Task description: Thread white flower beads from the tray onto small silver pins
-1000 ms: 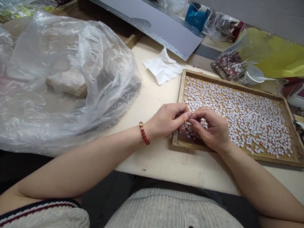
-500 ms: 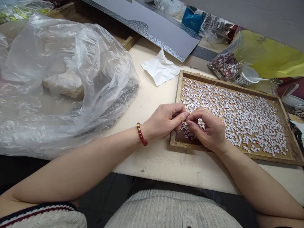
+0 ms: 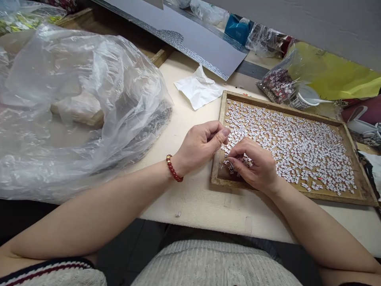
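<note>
Our L hand (image 3: 204, 143) & R hand (image 3: 258, 163) sit apart, fingers (image 3: 219, 138) pinched close, we can't tell on what, R over 8 o'clock corner of tray (image 3: 228, 183) w/ white pcs (image 3: 309, 147) spread inside.

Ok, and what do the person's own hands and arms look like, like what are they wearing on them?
The left hand is ungloved, with a beaded bracelet at the wrist, dark red with some gold-coloured beads. The right hand is ungloved too, with no bracelet showing. The left sleeve is light grey knit, edged with navy, white and dark red stripes.
</note>
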Motion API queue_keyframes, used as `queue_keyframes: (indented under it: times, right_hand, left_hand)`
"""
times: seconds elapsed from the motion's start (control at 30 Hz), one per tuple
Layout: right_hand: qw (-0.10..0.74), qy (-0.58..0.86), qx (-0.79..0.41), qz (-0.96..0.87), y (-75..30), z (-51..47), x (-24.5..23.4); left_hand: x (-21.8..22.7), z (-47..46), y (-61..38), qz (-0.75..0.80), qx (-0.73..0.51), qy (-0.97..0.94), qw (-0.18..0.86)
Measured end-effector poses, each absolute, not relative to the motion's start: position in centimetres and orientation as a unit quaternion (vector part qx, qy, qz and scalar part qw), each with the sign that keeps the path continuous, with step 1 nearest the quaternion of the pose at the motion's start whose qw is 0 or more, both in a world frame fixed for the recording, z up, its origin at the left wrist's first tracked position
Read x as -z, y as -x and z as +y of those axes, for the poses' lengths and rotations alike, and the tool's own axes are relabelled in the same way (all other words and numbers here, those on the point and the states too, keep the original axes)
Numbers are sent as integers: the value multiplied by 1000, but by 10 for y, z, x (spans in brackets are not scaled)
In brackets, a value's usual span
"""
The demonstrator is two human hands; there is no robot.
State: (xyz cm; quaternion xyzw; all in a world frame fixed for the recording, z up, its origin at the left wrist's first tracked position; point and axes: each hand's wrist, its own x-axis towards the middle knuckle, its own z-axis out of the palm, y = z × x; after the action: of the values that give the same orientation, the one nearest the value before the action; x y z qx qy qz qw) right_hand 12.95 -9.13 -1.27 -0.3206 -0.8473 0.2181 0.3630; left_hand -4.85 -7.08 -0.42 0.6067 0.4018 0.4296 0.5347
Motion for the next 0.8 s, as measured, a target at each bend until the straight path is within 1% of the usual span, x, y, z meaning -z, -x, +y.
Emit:
queue_keyframes:
  times: [0.2, 0.37, 0.5, 0.63, 0.8]
  right_hand:
    - [361, 319, -215, -850, -130, -92, 14]
    - [367, 314, -213, -849, -130, -92, 14]
    - [368, 309, -214, -851, -129, -91, 14]
    - [367, 307, -212, -852, -129, -91, 14]
    - [369, 309, -210, -851, -130, -91, 14]
  left_hand:
    - [8, -69, 49, 415, -439, -576, 551]
    - [13, -62, 47, 438, -540, -467, 546]
    - [16, -58, 46, 458, -578, -399, 544]
    - [17, -57, 45, 442, -591, -359, 571]
    - [16, -56, 44, 447, -574, -302, 616]
